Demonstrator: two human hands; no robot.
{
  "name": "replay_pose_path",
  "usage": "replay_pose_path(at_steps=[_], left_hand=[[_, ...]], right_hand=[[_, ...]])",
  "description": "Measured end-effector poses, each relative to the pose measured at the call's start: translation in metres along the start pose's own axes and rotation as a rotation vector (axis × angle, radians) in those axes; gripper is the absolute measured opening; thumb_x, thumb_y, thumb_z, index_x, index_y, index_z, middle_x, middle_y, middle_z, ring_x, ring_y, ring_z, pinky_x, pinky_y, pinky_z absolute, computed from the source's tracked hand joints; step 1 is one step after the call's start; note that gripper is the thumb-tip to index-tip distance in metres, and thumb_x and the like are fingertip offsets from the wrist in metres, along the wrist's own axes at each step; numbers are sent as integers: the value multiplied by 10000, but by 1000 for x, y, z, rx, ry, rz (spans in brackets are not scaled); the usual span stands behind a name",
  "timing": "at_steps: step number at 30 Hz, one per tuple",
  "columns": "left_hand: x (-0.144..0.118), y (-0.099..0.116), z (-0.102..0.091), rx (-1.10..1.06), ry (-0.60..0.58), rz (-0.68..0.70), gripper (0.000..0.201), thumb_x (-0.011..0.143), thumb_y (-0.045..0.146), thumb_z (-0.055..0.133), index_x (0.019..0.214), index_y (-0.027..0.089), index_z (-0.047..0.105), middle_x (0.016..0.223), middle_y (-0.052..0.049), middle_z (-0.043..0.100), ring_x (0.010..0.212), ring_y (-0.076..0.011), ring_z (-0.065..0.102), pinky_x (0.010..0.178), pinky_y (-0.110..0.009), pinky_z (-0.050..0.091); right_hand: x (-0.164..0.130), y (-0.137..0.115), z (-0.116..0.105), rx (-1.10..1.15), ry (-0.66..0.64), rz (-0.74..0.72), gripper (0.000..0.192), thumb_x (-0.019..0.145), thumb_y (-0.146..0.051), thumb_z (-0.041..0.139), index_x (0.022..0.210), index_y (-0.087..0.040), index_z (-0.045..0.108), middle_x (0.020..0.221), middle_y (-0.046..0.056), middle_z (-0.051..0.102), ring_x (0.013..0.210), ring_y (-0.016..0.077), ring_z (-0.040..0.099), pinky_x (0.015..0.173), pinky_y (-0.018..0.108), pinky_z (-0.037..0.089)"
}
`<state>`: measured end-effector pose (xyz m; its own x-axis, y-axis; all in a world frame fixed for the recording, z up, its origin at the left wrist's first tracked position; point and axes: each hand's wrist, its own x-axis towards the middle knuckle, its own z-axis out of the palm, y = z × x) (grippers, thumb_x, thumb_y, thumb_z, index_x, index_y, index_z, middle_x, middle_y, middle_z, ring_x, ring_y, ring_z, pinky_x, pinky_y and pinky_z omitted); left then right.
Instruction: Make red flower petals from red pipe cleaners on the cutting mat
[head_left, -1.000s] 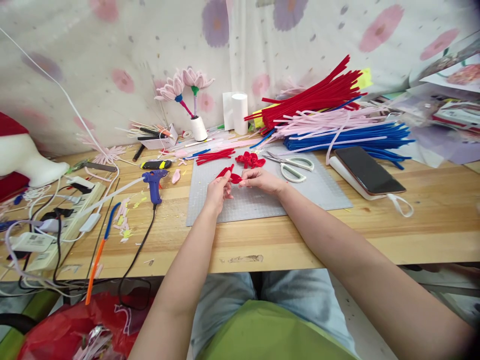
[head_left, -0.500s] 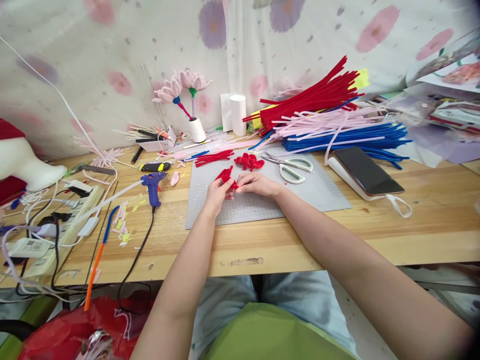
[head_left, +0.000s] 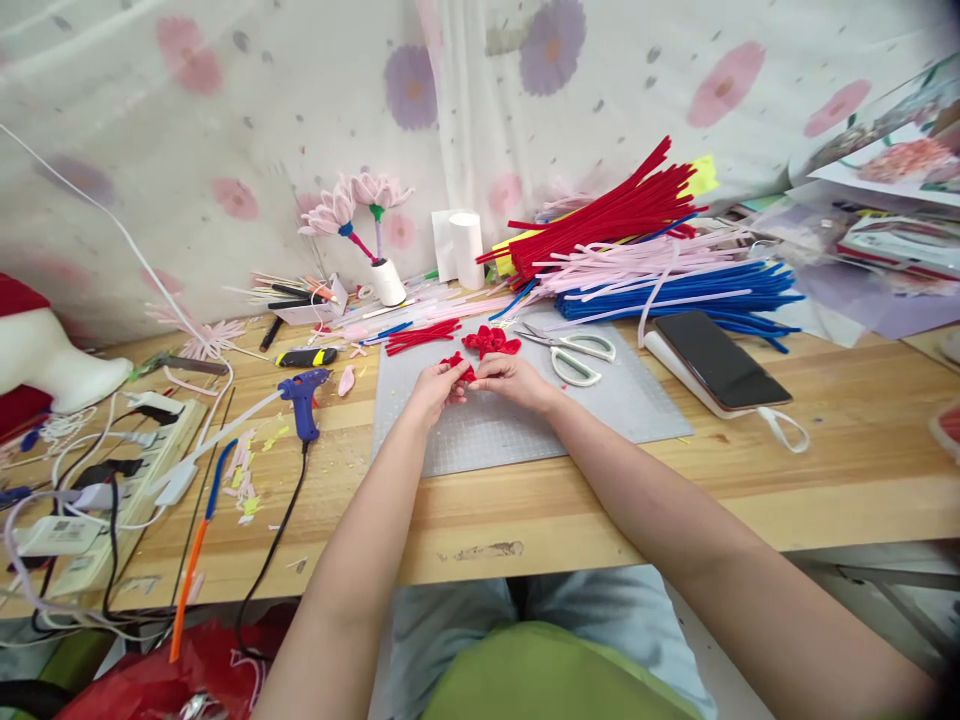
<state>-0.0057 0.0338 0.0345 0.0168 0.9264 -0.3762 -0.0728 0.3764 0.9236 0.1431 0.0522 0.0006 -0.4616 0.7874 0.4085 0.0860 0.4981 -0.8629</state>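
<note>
Your wooden table (head_left: 825, 470) fills the view from edge to edge, and on its middle lies the grey cutting mat (head_left: 622, 400), over which both your hands meet. Behind the mat, to the right, the stacked pipe cleaners lie in three bundles: red pipe cleaners (head_left: 607, 215) on top, pink pipe cleaners (head_left: 637, 262) beneath them, blue pipe cleaners (head_left: 697, 290) lowest, all reaching toward the curtain. A dark phone (head_left: 720, 358) rests on a white case just right of the mat. The white-handled scissors (head_left: 577, 350) lie on the mat's far right part, near your right hand but apart from it. The blue glue gun (head_left: 302, 388) stands off the mat to your left, its cord running toward you. A finished red flower (head_left: 491, 342) sits on the mat just beyond your fingertips. Your left hand (head_left: 431, 390) and right hand (head_left: 514, 378) are drawn close together, fingers narrow and pinched on the small red pipe-cleaner piece (head_left: 457, 364). That piece is held between the two hands, above the mat's far half; only its upper red loops show past your left fingertips, the rest hidden by your fingers.
</note>
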Motion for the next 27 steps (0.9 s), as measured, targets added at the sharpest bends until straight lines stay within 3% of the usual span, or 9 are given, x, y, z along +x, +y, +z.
replay_pose_path(at_steps=[4, 10, 14, 17, 23, 27], left_hand=[[6, 1, 11, -32, -17, 78, 332, 548, 410, 718, 707, 145, 598, 602, 7, 562, 504, -72, 516, 431, -191, 428], [14, -8, 22, -75, 84, 219, 200, 552, 298, 695, 622, 138, 597, 631, 7, 570, 598, -92, 533, 561, -238, 474], [17, -13, 18, -4, 81, 262, 176, 559, 282, 675, 605, 138, 586, 598, 12, 557, 593, -94, 529, 585, -243, 471], [16, -19, 16, 60, 29, 263, 201, 549, 292, 687, 594, 134, 571, 586, 14, 534, 572, -90, 517, 567, -248, 480], [8, -33, 17, 96, -110, 314, 311, 577, 403, 677, 724, 135, 619, 763, -30, 559, 596, -101, 538, 503, -268, 505], [6, -35, 16, 176, -85, 465, 257, 551, 363, 711, 611, 134, 612, 740, -8, 519, 546, -72, 501, 459, -234, 482]], right_hand=[[1, 10, -6, -106, 194, 61, 239, 703, -392, 613, 661, -162, 663, 684, 27, 557, 636, 115, 505, 615, 258, 394], [-2, 6, -14, -190, 177, 126, 267, 659, -412, 645, 765, -169, 675, 783, 47, 617, 680, 135, 536, 635, 272, 412], [0, -2, -17, 27, 281, 258, 316, 720, -438, 561, 873, -177, 655, 805, 42, 643, 694, 141, 560, 625, 273, 432], [3, -3, -16, 242, 307, 356, 347, 661, -406, 625, 919, -174, 619, 763, 24, 635, 631, 126, 556, 566, 261, 442], [5, -1, -11, 459, 402, 449, 264, 541, -321, 716, 696, -162, 573, 626, -8, 618, 530, 104, 548, 543, 260, 459], [3, -7, -11, 540, 324, 430, 270, 543, -309, 726, 691, -164, 553, 612, -19, 611, 516, 97, 542, 539, 254, 452]])
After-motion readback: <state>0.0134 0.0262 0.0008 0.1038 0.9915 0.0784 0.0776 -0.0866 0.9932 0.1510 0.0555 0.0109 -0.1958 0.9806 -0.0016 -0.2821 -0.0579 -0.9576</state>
